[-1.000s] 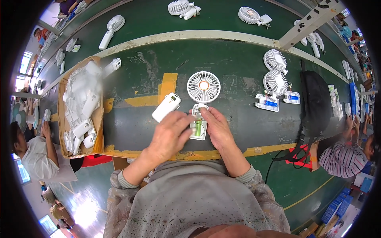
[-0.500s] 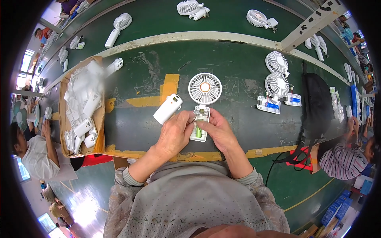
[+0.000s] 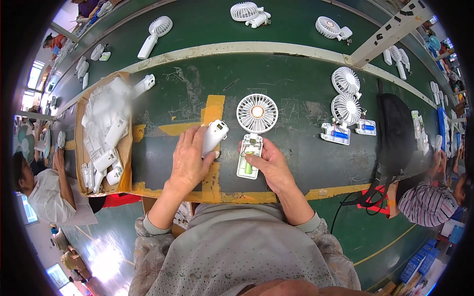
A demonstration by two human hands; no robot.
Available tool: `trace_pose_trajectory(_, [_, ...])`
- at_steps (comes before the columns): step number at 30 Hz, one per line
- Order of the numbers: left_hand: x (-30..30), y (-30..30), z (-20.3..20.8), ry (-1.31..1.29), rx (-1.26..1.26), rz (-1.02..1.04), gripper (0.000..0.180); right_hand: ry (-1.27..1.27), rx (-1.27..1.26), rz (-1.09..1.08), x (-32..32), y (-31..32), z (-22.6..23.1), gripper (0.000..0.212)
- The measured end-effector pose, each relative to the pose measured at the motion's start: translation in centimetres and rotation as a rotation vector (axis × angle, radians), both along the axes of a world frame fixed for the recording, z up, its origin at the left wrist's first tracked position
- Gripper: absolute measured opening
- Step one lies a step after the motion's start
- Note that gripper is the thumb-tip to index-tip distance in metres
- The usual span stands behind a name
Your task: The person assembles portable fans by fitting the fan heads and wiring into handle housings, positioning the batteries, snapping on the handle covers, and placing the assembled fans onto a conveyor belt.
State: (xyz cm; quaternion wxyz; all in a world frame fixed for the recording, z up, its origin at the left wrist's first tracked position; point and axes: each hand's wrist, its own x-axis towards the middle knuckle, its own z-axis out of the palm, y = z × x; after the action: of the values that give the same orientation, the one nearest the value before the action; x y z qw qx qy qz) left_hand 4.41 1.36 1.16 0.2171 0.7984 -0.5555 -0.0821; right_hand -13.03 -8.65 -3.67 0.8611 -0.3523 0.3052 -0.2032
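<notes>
Cardboard box (image 3: 127, 148) of white casings, left hand (image 3: 190, 158) gripping cover (image 3: 214, 137), right hand (image 3: 271, 165) pinching fan (image 3: 253, 143).

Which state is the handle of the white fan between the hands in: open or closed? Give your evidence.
Open. The fan handle shows a green battery inside, and the white cover lies apart under the left hand.

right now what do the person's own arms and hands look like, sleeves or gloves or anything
Both hands, the left hand and the right hand, are bare: no gloves, and no rings or watch that I can make out. The forearms are uncovered, with grey patterned sleeves pushed up, ending in ribbed cuffs.
</notes>
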Motion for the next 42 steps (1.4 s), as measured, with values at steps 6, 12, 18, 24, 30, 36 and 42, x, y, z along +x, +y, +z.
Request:
trace_pose_trajectory(6, [0.4, 0.4, -0.1, 0.052, 0.214, 0.063, 0.045, 0.003, -0.001, -0.008, 0.2, 0.3, 0.0, 0.041])
trace_pose_trajectory(12, [-3.4, 0.3, 1.3, 0.322, 0.018, 0.035, 0.049, 0.018, -0.011, -0.044, 0.4, 0.4, -0.1, 0.043])
trace_pose_trajectory(18, [-5.5, -0.2, 1.5, 0.273, 0.100, -0.033, 0.061, 0.029, -0.068, -0.067, 0.7, 0.7, 0.0, 0.046])
trace_pose_trajectory(24, [-5.6, -0.4, 1.1, 0.251, 0.089, -0.049, 0.058, -0.063, -0.060, 0.028, 0.1, 0.4, 0.8, 0.053])
trace_pose_trajectory(30, [-5.7, -0.2, 0.7, 0.192, 0.066, -0.055, 0.058, -0.168, 0.009, 0.085, -0.1, 0.2, 1.1, 0.062])
trace_pose_trajectory(36, [-5.6, 0.0, 0.5, 0.130, 0.074, -0.079, 0.060, -0.174, 0.033, 0.122, -0.1, 0.2, 1.5, 0.064])
trace_pose_trajectory(42, [-5.4, -0.1, 1.1, 0.126, 0.132, -0.103, 0.058, -0.143, -0.032, 0.143, 0.0, 0.3, 1.4, 0.066])
